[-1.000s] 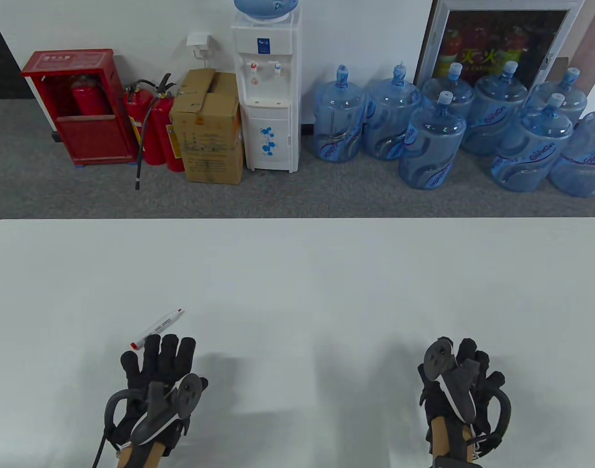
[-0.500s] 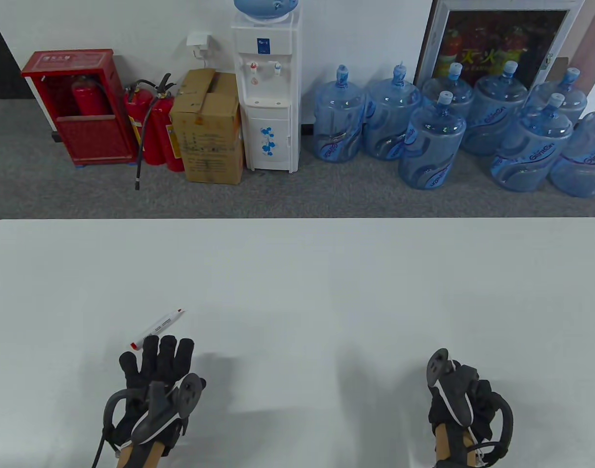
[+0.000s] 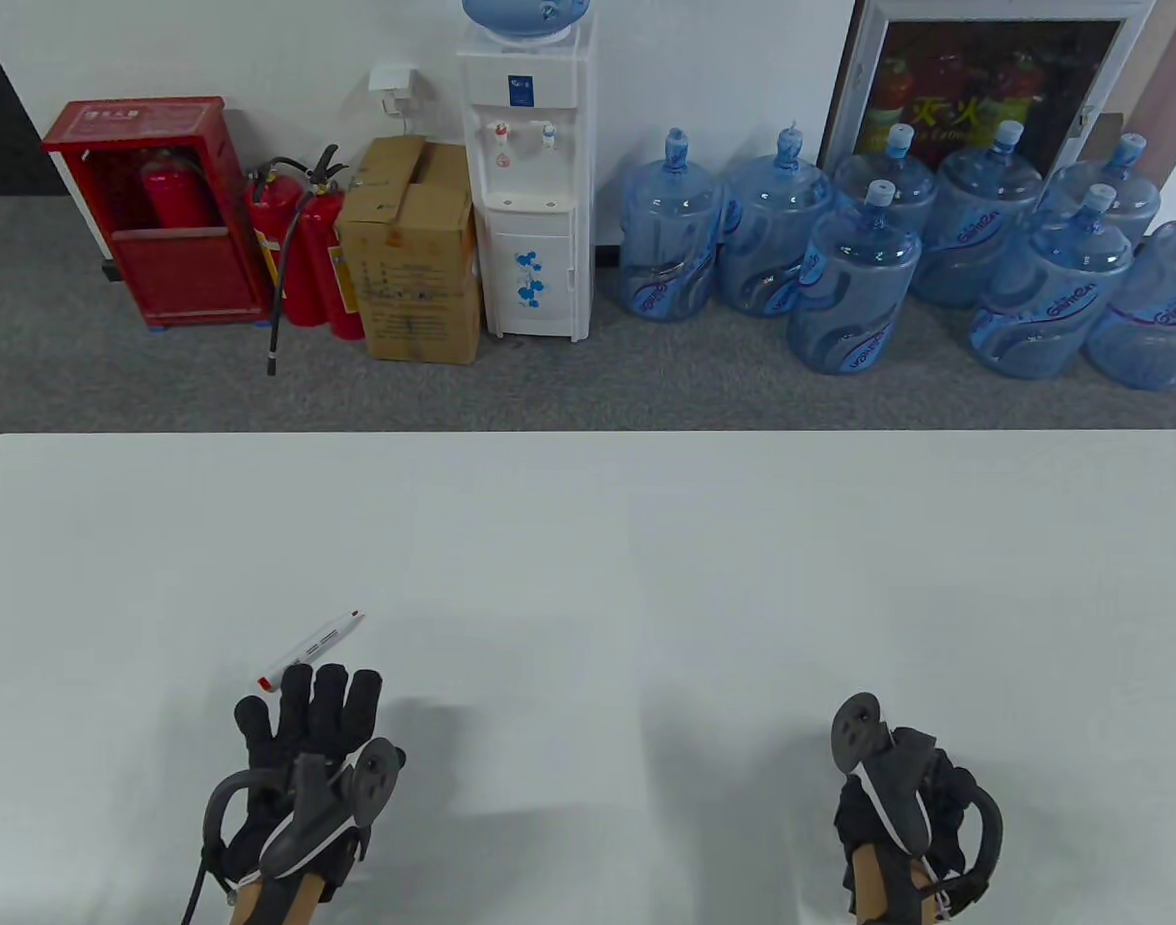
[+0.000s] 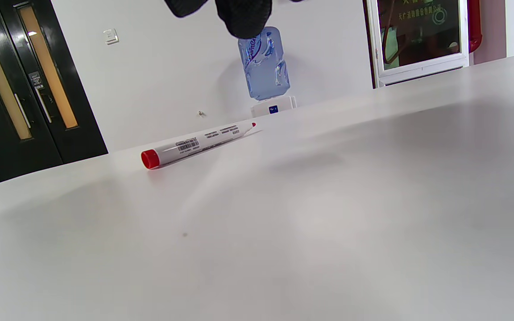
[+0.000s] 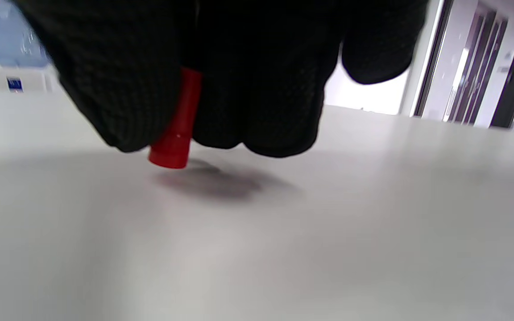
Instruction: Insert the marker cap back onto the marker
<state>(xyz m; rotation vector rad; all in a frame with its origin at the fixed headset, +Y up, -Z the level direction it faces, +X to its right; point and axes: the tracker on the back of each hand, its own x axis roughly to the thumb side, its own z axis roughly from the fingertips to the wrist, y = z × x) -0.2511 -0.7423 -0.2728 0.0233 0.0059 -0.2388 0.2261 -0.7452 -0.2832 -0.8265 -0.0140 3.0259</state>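
Red marker cap [image 5: 174, 129] is pinched btwn the right hand's [image 3: 901, 800] gloved fingers [image 5: 118, 89], its lower end just above the white table [image 3: 588, 540], near-right area. Uncapped marker [image 3: 310, 649] lies flat on table front-left, red tip pointing away & right, red butt end toward left hand [image 3: 304, 747]. Left hand w/ fingers spread flat, holding nothing, fingertips just beside marker's butt end

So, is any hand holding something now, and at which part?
The right hand pinches the red cap by its upper part. The left hand holds nothing.
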